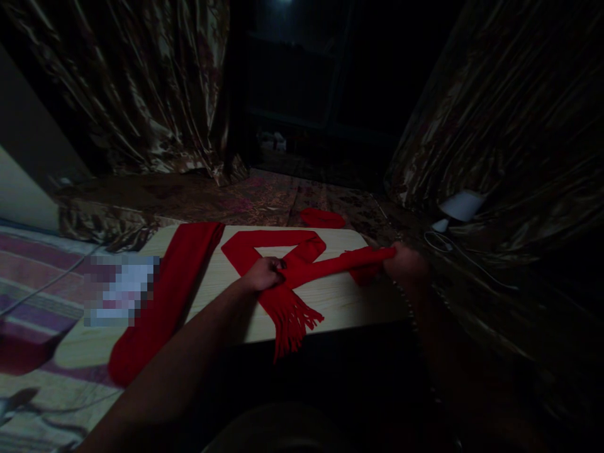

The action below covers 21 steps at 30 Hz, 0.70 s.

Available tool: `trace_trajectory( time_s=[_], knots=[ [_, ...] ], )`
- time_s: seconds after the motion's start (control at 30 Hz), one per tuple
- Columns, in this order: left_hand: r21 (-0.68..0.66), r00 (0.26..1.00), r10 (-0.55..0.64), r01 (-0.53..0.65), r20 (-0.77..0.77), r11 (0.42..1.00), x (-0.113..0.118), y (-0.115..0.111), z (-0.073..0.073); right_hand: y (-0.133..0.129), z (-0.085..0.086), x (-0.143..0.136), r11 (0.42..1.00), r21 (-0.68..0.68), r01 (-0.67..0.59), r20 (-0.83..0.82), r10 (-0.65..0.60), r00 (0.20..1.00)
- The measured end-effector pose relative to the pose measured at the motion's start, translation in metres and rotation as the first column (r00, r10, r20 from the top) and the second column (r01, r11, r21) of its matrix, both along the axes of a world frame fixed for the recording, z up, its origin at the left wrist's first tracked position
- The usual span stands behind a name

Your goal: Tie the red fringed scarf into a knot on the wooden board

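A red fringed scarf (306, 272) lies looped on a low pale wooden table (226, 308), its fringe hanging toward the front edge. My left hand (265, 274) is closed on the scarf where its bands cross, above the fringe. To the right, my right hand (408, 264) grips a folded stretch of the scarf and holds it out past the table's right side. Dim light blurs the fingers of this hand. A second length of red cloth (174, 296), folded into a long strip, lies across the left part of the table.
Behind the table's far edge sits another red cloth piece (323, 218). A pixelated item (123, 289) lies at the table's left. A white lamp (462, 206) with a cord stands at right. Patterned curtains (189, 94) hang at the back, and a striped cover (38, 270) spreads at left.
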<state>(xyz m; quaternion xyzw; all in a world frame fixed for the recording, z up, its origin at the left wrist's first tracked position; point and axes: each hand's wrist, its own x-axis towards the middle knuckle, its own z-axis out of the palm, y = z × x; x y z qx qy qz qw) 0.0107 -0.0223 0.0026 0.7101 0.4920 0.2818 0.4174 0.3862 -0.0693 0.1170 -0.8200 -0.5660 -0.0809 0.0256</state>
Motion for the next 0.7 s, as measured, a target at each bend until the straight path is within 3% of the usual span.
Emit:
trace_trajectory(
  time_s=[0.07, 0.1, 0.17, 0.23, 0.3, 0.33, 0.4, 0.47, 0.53, 0.63, 0.7],
  knots=[
    [-0.021, 0.998, -0.033, 0.034, 0.05, 0.999, -0.001, 0.0, -0.002, -0.003, 0.003, 0.001, 0.997, 0.062, -0.041, -0.09, 0.046, 0.995],
    [-0.022, 0.996, -0.046, 0.047, 0.07, 0.999, -0.001, 0.0, -0.002, -0.005, 0.002, -0.001, 0.99, 0.003, -0.14, -0.142, 0.139, 0.98],
    [-0.003, 0.995, -0.051, 0.052, 0.09, 0.999, -0.002, -0.002, -0.003, -0.008, -0.003, -0.008, 0.893, -0.215, -0.396, -0.266, 0.337, 0.903],
    [0.024, 0.994, -0.057, 0.054, 0.099, 0.998, -0.002, -0.003, -0.003, -0.01, -0.012, -0.02, 0.78, -0.345, -0.522, -0.349, 0.41, 0.843],
    [0.041, 0.99, -0.079, 0.075, 0.115, 0.996, -0.003, -0.005, -0.002, -0.007, -0.022, -0.038, 0.787, -0.249, -0.565, -0.389, 0.453, 0.802],
    [0.039, 0.988, -0.094, 0.09, 0.124, 0.995, -0.003, -0.005, -0.002, -0.004, -0.027, -0.048, 0.804, -0.128, -0.581, -0.406, 0.492, 0.77],
    [0.013, 0.983, -0.114, 0.113, 0.145, 0.993, -0.003, -0.005, -0.002, 0.006, -0.038, -0.07, 0.783, 0.085, -0.616, -0.447, 0.583, 0.679],
    [-0.019, 0.979, -0.125, 0.13, 0.159, 0.991, -0.003, -0.005, -0.002, 0.019, -0.046, -0.087, 0.761, 0.079, -0.644, -0.496, 0.59, 0.637],
    [-0.014, 0.981, -0.12, 0.124, 0.155, 0.992, -0.003, -0.004, -0.003, 0.031, -0.05, -0.098, 0.763, -0.056, -0.644, -0.532, 0.523, 0.666],
    [0.033, 0.984, -0.118, 0.115, 0.132, 0.993, -0.003, -0.005, -0.004, 0.04, -0.041, -0.105, 0.769, -0.167, -0.617, -0.592, 0.422, 0.687],
    [0.013, 0.982, -0.129, 0.128, 0.139, 0.992, -0.005, -0.005, -0.006, 0.039, -0.028, -0.108, 0.746, -0.053, -0.664, -0.72, 0.432, 0.543]
  ],
)
